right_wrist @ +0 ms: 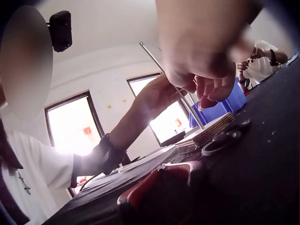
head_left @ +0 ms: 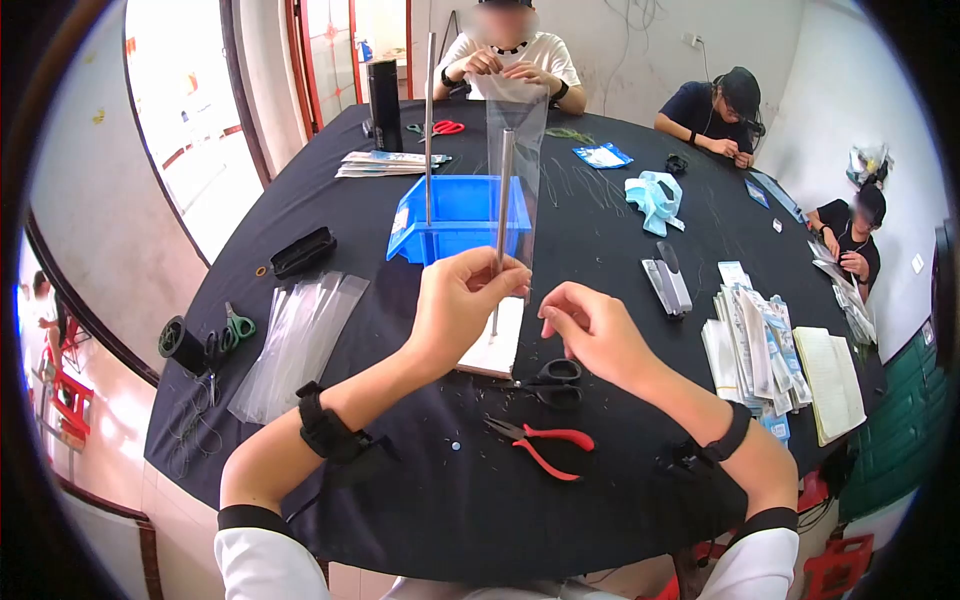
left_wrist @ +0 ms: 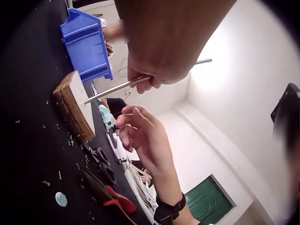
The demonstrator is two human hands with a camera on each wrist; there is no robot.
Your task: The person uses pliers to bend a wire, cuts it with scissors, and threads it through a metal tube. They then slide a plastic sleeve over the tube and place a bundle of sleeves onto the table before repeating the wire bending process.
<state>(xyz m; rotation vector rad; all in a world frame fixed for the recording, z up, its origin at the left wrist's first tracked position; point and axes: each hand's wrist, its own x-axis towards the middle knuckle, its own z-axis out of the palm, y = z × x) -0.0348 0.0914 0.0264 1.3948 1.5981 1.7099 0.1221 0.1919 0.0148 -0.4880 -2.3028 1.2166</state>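
The left hand's grip (head_left: 458,305) is pinching the metal rod (head_left: 506,180), apparently keeping it upright, while the right hand (head_left: 603,335) is hovering just beside, fingers loosely bent and holding nothing visible. On the table (head_left: 450,510), the blue bin (head_left: 465,241) is sitting beyond, the white-topped block (head_left: 490,352) is lying beneath the rod, seemingly as its base, and pliers (head_left: 521,434) and scissors (head_left: 532,386) are resting nearby, presumably for easy reach.

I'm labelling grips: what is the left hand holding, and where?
The left hand grips the upright metal rod partway up, above the white-topped block.
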